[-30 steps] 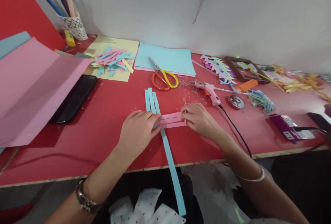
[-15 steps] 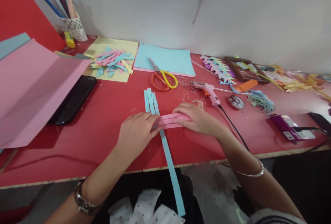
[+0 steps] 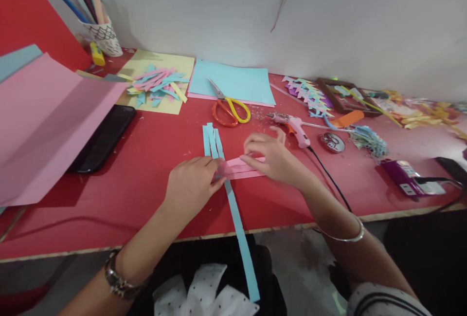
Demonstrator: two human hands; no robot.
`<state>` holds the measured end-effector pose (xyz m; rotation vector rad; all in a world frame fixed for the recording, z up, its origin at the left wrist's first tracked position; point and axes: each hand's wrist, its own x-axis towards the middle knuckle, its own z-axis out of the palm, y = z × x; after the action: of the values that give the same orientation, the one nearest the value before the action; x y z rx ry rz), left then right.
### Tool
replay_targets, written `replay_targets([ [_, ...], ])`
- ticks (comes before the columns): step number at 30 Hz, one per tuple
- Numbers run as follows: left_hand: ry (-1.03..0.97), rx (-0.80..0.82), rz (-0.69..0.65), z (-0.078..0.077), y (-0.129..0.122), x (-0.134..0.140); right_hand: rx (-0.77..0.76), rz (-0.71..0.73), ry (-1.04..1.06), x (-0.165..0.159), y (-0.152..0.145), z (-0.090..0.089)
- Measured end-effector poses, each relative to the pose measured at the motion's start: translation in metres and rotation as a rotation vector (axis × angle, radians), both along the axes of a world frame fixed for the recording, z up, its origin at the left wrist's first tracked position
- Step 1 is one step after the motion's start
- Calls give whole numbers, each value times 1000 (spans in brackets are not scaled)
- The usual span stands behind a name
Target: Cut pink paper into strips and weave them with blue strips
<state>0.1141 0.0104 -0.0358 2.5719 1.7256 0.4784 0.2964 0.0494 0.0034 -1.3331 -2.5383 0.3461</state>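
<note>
Several pink paper strips lie crosswise over blue paper strips on the red table. My left hand is closed on the left end of the pink strips, where they meet the blue ones; its fingertips partly hide the crossing. At the other end, my right hand pinches a pink strip between thumb and fingers. One long blue strip runs from under the pink strips over the table's front edge and hangs down.
Scissors lie partly on blue sheets. A pink glue gun with a black cord sits right of them. Pink sheets overlap a black phone on the left. Cut strips are heaped behind.
My right hand has lifted slightly, its fingers shifting on the pink strips and uncovering more of their right end. My left hand stays nearly in place.
</note>
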Motion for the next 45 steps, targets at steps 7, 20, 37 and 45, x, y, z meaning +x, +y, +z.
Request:
replay_targets([
  [7,48,11,57,2,1,2,-353,208,381,-30,4,-2],
  [20,5,-23,142,4,3,3,-113,71,-20,17,-28,-20],
  [37,45,24,117,3,4,2,-310,210,375,-21,-3,-1],
  [45,-91,138,12,-1,5,3,-427,94,657,-48,7,-18],
])
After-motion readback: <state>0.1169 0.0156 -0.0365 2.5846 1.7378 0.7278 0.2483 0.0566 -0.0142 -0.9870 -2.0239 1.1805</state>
